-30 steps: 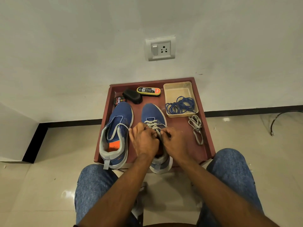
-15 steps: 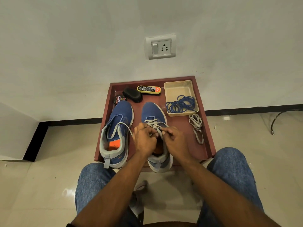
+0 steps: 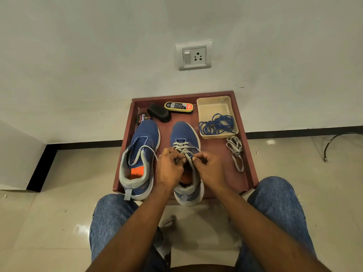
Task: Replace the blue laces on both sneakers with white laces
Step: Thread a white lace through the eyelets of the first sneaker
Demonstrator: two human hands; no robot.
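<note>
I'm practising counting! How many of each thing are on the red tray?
Sneakers: 2
White laces: 2
Blue lace bundles: 1
Beige boxes: 1
Brushes: 2
Polish tins: 1
Total: 9

Seated; both forearms reach forward from between the knees, bare to the elbow. Left hand (image 3: pixel 170 168) sits knuckles-up, fingers curled inward, fingertips pinching a lace (image 3: pixel 184 150) strand at its inner edge. Right hand (image 3: pixel 209 168) mirrors it, knuckles-up, thumb and forefinger pinched together on the lace. The two hands are close, fingertips nearly meeting. Wrists straight, roughly level with each other. Legs in blue jeans spread to either side of the arms.
</note>
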